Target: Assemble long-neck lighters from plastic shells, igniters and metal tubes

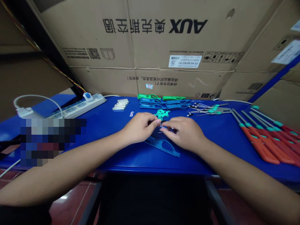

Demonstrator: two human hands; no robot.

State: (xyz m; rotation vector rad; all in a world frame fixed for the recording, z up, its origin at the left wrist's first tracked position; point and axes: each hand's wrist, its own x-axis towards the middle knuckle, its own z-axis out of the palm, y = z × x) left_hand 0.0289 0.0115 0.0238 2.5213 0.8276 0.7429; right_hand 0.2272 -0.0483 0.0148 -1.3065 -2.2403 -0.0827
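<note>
My left hand [139, 127] pinches a teal plastic piece [161, 114] with jagged edges between its fingertips. My right hand [182, 133] is close by, its fingertips closed on a short bundle of thin wires [167, 127], with a dark part partly hidden beneath them. Just below both hands, a long blue plastic frame with an oval cut-out [162, 147] lies flat on the blue table [112, 153], its upper end hidden by my hands.
Along the back lie blue and green plastic frames [152, 103], metal cylinders [120, 104] and wired parts [208, 109]. Orange-red handled pieces with metal rods [260, 145] fill the right side. A power strip [77, 106] sits back left; cardboard boxes [154, 47] stand behind.
</note>
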